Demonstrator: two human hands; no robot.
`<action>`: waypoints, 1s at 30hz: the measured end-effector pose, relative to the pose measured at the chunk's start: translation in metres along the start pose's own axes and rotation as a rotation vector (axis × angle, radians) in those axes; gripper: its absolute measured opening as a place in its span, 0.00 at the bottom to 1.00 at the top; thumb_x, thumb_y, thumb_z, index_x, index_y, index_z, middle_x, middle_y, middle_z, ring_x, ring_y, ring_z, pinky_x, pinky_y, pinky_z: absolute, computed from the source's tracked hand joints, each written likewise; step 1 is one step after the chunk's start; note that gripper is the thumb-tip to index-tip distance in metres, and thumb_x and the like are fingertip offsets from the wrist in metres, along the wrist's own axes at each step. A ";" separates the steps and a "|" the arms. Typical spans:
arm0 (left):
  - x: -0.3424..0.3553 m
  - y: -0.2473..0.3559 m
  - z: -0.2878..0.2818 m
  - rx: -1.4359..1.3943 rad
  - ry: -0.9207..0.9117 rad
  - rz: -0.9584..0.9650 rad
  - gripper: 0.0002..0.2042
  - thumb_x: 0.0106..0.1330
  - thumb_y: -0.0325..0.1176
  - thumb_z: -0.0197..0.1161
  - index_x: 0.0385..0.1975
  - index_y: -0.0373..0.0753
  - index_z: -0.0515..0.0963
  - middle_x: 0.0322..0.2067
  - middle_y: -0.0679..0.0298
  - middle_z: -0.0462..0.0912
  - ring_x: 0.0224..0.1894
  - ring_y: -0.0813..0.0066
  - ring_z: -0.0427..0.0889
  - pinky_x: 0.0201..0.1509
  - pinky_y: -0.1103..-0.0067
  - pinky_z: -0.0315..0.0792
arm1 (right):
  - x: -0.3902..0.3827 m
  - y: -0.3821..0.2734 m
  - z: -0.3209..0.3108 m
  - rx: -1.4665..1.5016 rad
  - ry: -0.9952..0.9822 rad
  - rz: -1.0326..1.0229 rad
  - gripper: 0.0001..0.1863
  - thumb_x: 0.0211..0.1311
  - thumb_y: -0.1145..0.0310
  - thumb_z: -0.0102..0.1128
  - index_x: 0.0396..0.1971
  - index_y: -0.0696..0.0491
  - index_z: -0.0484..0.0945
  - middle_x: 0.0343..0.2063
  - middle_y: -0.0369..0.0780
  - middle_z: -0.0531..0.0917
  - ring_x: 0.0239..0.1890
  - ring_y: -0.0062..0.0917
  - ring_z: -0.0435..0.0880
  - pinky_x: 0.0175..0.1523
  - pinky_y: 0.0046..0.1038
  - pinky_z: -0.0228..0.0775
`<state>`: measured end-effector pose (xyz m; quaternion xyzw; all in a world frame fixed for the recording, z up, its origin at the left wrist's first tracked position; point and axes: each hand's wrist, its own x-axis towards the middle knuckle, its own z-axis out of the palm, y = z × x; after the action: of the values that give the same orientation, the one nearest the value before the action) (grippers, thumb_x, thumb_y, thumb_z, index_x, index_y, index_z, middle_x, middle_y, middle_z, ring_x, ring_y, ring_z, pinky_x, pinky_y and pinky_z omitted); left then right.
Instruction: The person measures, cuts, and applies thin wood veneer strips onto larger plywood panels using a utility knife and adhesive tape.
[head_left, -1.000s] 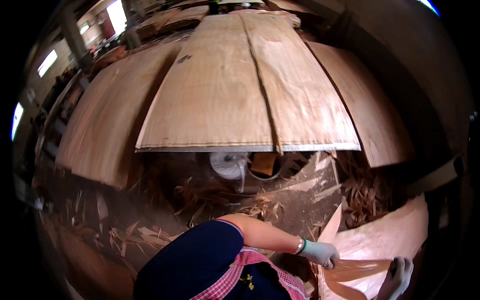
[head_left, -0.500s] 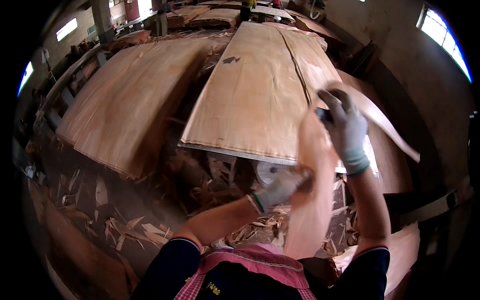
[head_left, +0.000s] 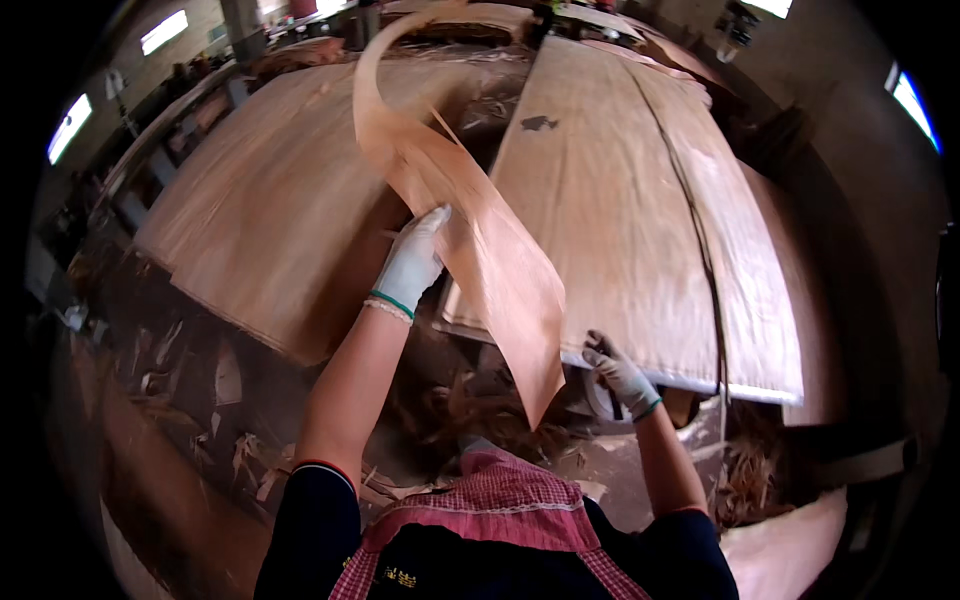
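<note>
My left hand (head_left: 413,262), in a white glove with a green cuff, is raised at the centre, closed on a long, pale pinkish strip of wood veneer (head_left: 495,290) that curls away at its far end. My right hand (head_left: 618,376), gloved with dark-stained fingers, is curled at the front edge of the middle veneer stack (head_left: 615,190); what it holds, if anything, I cannot make out. The strip's pointed near end hangs between my hands, over the gap in front of the stacks.
Another wide veneer stack (head_left: 250,190) lies at the left, a third (head_left: 805,290) at the right. Scrap shavings (head_left: 755,470) litter the floor below. A loose pink sheet (head_left: 785,550) is at the lower right. A person stands at the back among further stacks.
My left hand has risen and moved left with the strip, now stretched over the left gap. My right hand has dropped from high on the right to the middle stack's front edge.
</note>
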<state>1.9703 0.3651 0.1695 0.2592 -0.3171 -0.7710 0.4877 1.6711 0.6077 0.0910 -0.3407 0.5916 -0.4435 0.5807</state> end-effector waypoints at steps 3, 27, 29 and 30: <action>0.040 0.006 -0.019 -0.035 0.065 -0.043 0.17 0.69 0.35 0.58 0.55 0.35 0.73 0.52 0.62 0.77 0.54 0.72 0.76 0.58 0.74 0.72 | 0.067 0.014 0.025 0.031 -0.066 0.022 0.32 0.65 0.61 0.60 0.65 0.54 0.60 0.50 0.34 0.76 0.22 0.09 0.67 0.25 0.14 0.58; 0.430 0.092 -0.360 0.107 0.311 -0.533 0.10 0.66 0.39 0.62 0.41 0.41 0.79 0.44 0.64 0.82 0.48 0.70 0.79 0.51 0.70 0.76 | 0.333 -0.211 0.212 -0.133 0.063 -0.078 0.09 0.62 0.67 0.63 0.35 0.58 0.78 0.26 0.28 0.74 0.31 0.12 0.70 0.37 0.19 0.65; 0.486 0.085 -0.334 0.089 0.165 -0.567 0.09 0.64 0.39 0.63 0.35 0.41 0.81 0.39 0.65 0.83 0.43 0.70 0.80 0.45 0.69 0.79 | 0.347 -0.232 0.206 -0.157 0.214 0.028 0.08 0.61 0.68 0.64 0.35 0.57 0.79 0.26 0.28 0.75 0.32 0.14 0.71 0.39 0.21 0.66; 0.518 0.083 -0.304 0.211 0.148 -0.596 0.09 0.63 0.40 0.64 0.35 0.43 0.81 0.37 0.67 0.82 0.40 0.71 0.80 0.43 0.71 0.79 | 0.357 -0.230 0.196 -0.143 0.315 0.027 0.08 0.62 0.67 0.64 0.36 0.56 0.79 0.28 0.29 0.77 0.33 0.14 0.73 0.41 0.20 0.67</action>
<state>2.0326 -0.2085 -0.0179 0.4450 -0.2692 -0.8219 0.2324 1.8060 0.1687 0.1788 -0.2997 0.7098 -0.4403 0.4609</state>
